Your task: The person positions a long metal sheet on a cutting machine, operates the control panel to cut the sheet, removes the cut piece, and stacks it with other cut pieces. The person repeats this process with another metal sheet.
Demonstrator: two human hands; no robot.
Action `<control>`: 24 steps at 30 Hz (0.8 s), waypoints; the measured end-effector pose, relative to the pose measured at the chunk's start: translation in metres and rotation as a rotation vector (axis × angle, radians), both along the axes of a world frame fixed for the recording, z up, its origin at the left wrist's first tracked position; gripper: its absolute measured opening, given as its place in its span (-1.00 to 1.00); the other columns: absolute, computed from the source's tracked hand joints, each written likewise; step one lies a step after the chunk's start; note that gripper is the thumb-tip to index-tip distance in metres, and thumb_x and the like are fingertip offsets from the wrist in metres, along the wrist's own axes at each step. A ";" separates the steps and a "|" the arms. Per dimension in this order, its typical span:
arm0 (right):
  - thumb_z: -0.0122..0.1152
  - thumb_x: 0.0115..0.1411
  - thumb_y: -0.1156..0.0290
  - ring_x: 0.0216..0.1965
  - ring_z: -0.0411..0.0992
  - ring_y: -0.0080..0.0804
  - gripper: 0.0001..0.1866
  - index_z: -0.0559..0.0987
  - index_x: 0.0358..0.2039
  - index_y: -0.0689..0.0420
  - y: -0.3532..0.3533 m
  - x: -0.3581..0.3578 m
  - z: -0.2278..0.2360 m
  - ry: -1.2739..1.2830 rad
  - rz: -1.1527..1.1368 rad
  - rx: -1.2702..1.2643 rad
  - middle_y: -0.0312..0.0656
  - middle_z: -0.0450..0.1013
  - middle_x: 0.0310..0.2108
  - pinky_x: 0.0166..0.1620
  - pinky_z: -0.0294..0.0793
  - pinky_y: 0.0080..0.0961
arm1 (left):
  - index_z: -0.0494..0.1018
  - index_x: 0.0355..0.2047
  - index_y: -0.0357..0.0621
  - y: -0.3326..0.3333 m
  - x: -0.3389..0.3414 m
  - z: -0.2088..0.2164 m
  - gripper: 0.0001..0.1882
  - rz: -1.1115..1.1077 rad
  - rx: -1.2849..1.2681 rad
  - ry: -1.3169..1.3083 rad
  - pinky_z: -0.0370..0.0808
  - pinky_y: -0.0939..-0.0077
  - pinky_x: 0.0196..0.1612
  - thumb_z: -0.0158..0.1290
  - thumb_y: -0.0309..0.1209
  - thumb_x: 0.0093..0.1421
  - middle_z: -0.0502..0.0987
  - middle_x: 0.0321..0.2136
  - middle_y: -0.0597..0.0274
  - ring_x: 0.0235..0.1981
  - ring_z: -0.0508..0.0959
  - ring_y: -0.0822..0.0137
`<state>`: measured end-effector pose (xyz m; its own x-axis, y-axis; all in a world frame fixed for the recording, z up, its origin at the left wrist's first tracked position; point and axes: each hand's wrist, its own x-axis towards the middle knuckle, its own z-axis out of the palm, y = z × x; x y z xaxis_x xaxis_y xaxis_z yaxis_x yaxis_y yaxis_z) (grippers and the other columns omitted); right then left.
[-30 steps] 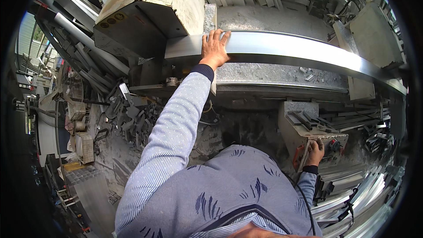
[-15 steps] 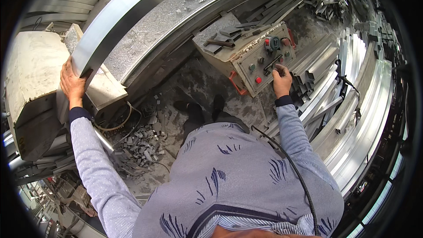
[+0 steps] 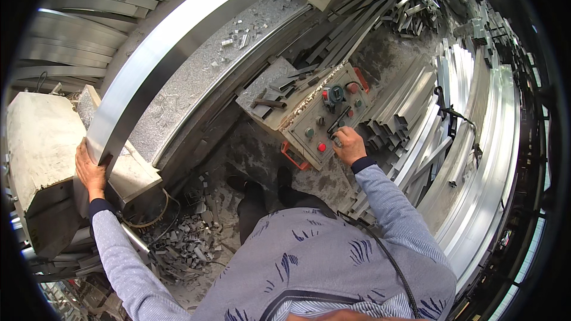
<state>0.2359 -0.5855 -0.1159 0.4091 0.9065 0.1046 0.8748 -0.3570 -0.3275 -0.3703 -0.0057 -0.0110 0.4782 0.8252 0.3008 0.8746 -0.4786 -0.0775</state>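
Note:
A long, wide aluminium profile [image 3: 156, 47] slants from the machine at the left up to the far edge. My left hand [image 3: 90, 169] is closed on the near part of this profile, beside a cream machine housing [image 3: 47, 142]. My right hand [image 3: 350, 145] is at the right edge of a cream control box [image 3: 303, 120], fingers curled in near a red push button [image 3: 322, 147]. What these fingertips press or hold is hidden. Green buttons, dark knobs and a round dark gauge-like piece [image 3: 334, 94] sit on the same panel.
Stacked aluminium profiles [image 3: 476, 160] fill the right side. Metal offcuts [image 3: 190, 244] lie on the floor near my feet, and chips cover the machine bed [image 3: 196, 83]. Loose offcuts [image 3: 270, 102] rest on the control box. A dark cord [image 3: 392, 249] runs across my right side.
The view has shifted, so the control box and my right hand appear lower and further left. My left hand stays on the profile, and my right hand stays at the panel.

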 end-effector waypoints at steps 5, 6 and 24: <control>0.48 0.09 0.44 -0.22 0.51 -0.14 -0.75 0.52 -0.31 0.09 0.002 0.019 0.004 -0.053 0.184 -0.163 -0.17 0.42 -0.33 -0.16 0.57 -0.22 | 0.25 0.46 0.14 -0.002 0.001 0.002 0.09 -0.005 0.017 0.009 0.28 0.05 0.41 0.49 0.01 -0.07 0.38 0.34 0.12 0.37 0.34 -0.04; 0.47 0.10 0.44 -0.23 0.51 -0.13 -0.75 0.52 -0.31 0.09 0.003 0.021 0.003 -0.048 0.193 -0.139 -0.17 0.42 -0.33 -0.17 0.57 -0.22 | 0.25 0.46 0.14 -0.001 0.001 0.001 0.09 -0.005 0.019 0.008 0.28 0.06 0.41 0.49 0.01 -0.07 0.38 0.35 0.12 0.37 0.34 -0.04; 0.39 0.25 0.43 -0.25 0.52 0.17 -0.82 0.52 -0.31 0.14 0.007 -0.027 -0.024 -0.134 -0.102 -0.185 -0.01 0.45 -0.22 -0.21 0.52 0.01 | 0.21 0.49 0.31 -0.030 0.002 0.030 0.16 0.221 -0.112 -0.050 0.04 0.05 0.53 0.48 0.22 -0.09 0.25 0.43 0.15 0.47 0.19 0.06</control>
<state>0.2085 -0.5787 -0.1397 0.4933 0.8699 0.0006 0.8623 -0.4889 -0.1320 -0.3682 -0.0357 0.0187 0.2695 0.9375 0.2203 0.9603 -0.2786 0.0107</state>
